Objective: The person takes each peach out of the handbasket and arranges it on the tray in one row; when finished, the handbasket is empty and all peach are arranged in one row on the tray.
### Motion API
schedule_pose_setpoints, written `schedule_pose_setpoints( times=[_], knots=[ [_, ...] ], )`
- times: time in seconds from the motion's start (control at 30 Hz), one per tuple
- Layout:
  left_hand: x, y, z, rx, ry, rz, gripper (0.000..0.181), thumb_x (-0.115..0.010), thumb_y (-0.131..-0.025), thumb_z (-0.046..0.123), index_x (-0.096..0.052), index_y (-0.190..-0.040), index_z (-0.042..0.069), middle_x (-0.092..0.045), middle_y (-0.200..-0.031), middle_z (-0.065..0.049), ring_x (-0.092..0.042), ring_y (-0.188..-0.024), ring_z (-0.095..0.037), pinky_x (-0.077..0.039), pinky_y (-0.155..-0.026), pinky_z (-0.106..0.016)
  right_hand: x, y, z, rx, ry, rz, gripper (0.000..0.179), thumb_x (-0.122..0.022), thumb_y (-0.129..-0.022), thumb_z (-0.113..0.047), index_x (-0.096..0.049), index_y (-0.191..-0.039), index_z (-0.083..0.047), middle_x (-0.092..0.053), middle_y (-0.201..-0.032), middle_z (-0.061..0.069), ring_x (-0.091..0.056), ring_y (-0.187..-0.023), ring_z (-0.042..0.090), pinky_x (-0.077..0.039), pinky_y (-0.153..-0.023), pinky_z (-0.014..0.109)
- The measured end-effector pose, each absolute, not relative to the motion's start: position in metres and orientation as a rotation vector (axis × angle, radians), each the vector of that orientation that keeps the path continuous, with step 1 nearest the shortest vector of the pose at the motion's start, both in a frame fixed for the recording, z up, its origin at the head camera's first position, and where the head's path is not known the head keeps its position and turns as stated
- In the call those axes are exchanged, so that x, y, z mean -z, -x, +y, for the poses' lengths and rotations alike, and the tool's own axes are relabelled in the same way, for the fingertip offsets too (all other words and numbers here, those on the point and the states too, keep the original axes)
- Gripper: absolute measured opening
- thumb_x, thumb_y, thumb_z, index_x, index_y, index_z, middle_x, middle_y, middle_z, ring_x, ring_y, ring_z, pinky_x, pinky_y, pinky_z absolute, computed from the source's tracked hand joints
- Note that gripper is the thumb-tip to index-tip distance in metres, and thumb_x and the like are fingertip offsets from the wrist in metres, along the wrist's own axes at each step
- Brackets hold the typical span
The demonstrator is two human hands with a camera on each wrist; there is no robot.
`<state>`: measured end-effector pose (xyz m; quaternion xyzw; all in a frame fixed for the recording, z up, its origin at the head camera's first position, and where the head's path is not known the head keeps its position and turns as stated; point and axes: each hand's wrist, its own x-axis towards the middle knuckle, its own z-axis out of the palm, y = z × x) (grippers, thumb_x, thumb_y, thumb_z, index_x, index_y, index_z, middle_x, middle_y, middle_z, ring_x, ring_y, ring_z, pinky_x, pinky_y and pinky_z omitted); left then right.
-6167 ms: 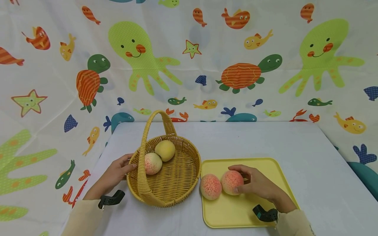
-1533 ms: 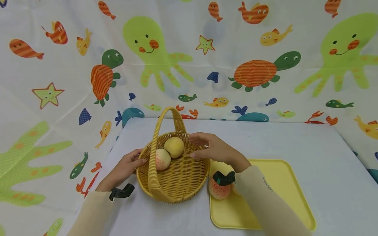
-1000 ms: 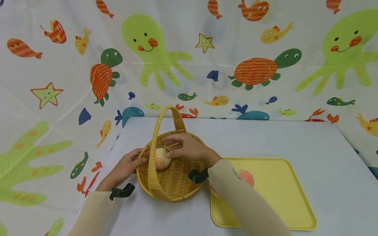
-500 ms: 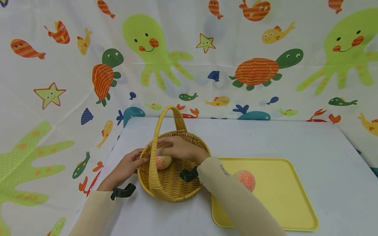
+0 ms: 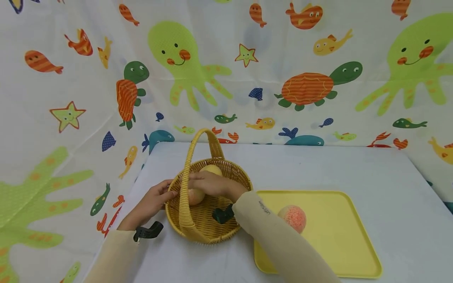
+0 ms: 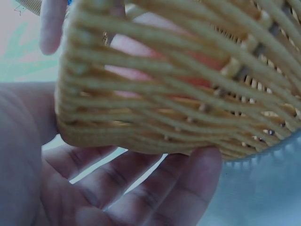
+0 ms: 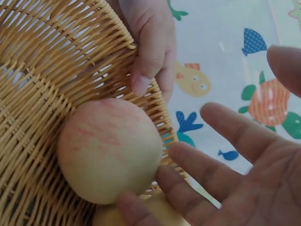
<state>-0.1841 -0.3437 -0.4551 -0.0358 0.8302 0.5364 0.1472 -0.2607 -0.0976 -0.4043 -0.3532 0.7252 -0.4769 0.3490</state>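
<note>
The flecked peach (image 7: pixel 110 150) sits inside the basket (image 5: pixel 236 173), low against its left wall, with a yellow fruit (image 5: pixel 212 169) just behind it. It looks light and fairly stiff, perhaps a little spongy, and its dull skin should give decent grip. Being nearly round, it may roll if nudged — fingers spread around its widest part seem the surest hold. The right hand (image 5: pixel 212 184) is over the basket with its fingers spread apart and curled around nothing; the fingertips are at the peach's side, though whether they press on it cannot be told. The left hand (image 5: pixel 152 202) is clamped on the basket's left rim, thumb over the edge and fingers outside. The basket itself is probably light and slightly springy, best taken by the rim or handle (image 5: pixel 185 184).

The basket is a round bowl of honey-coloured wicker or a plastic copy, loosely ribbed, with a tall wrapped arch for a handle. To its right lies a flat, smooth yellow tray (image 5: pixel 339 236) — rounded corners, low lip — bearing a rosy peach (image 5: pixel 295 219) with speckled skin. The tabletop (image 5: pixel 301 169) beneath the basket is plain white.
</note>
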Motion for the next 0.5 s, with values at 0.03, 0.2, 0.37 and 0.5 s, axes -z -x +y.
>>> schedule_pose_setpoints(
  times=[0.03,0.2,0.37,0.5],
  knots=[
    [0.4549,0.1844,-0.3438,-1.538,0.104,2.392,0.054,-0.052,-0.108,0.022,-0.038,-0.157,0.003,-0.055,-0.148,-0.026,-0.067,-0.115,-0.028,-0.061,-0.087,-0.042,0.4038,0.2611,-0.0972,1.249,0.917,1.895,0.049,-0.047,-0.108,-0.037,-0.057,-0.151,-0.016,-0.055,-0.155,0.0,-0.046,-0.142,0.013,-0.036,-0.117,0.031],
    [0.4537,0.1868,-0.3437,-1.528,0.106,2.409,0.053,-0.053,-0.107,0.021,-0.039,-0.156,0.002,-0.057,-0.146,-0.027,-0.068,-0.114,-0.028,-0.062,-0.086,-0.043,0.4013,0.2631,-0.097,1.288,0.927,1.912,0.045,-0.051,-0.107,-0.035,-0.062,-0.146,-0.014,-0.061,-0.147,0.003,-0.055,-0.133,0.012,-0.043,-0.109,0.027],
    [0.453,0.1909,-0.3439,-1.517,0.112,2.405,0.054,-0.053,-0.107,0.021,-0.039,-0.156,0.003,-0.058,-0.144,-0.026,-0.068,-0.113,-0.027,-0.061,-0.086,-0.043,0.4013,0.2644,-0.1002,1.252,0.925,1.849,0.049,-0.042,-0.111,-0.036,-0.052,-0.154,-0.013,-0.05,-0.158,0.004,-0.042,-0.147,0.017,-0.035,-0.118,0.032],
    [0.4517,0.1934,-0.344,-1.511,0.121,2.402,0.053,-0.053,-0.107,0.021,-0.04,-0.156,0.003,-0.058,-0.144,-0.026,-0.067,-0.114,-0.028,-0.061,-0.087,-0.044,0.4002,0.2674,-0.1021,1.228,0.838,1.834,0.055,-0.033,-0.11,-0.045,-0.051,-0.155,-0.02,-0.047,-0.159,-0.002,-0.038,-0.147,0.015,-0.03,-0.121,0.038]
  ],
)
